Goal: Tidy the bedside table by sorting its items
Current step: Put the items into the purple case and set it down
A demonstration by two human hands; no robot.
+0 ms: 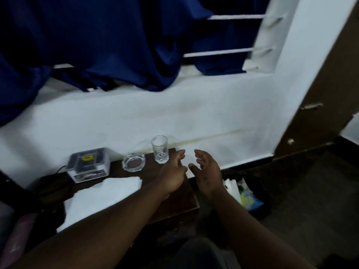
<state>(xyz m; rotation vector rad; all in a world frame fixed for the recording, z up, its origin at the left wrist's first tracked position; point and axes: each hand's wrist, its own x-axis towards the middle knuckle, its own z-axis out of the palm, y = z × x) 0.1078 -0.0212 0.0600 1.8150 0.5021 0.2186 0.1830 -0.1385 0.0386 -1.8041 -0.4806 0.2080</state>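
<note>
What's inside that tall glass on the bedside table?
The tall glass looks empty: only its patterned base shows through the clear wall. A thin film of clear liquid could not be told from here.

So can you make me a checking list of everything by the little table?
Surface: dark wooden bedside table, against a white wall.
Job's things: drinking glass upright at the back; glass ashtray to its left; small clear-lidded box further left; white paper lying flat in front.
Clutter: dark pouch at the left edge.
Hands: left hand and right hand both open, holding nothing.
Cables: thin dark cord beside the box.
Surroundings: blue curtain; bin with rubbish on the floor.
</note>
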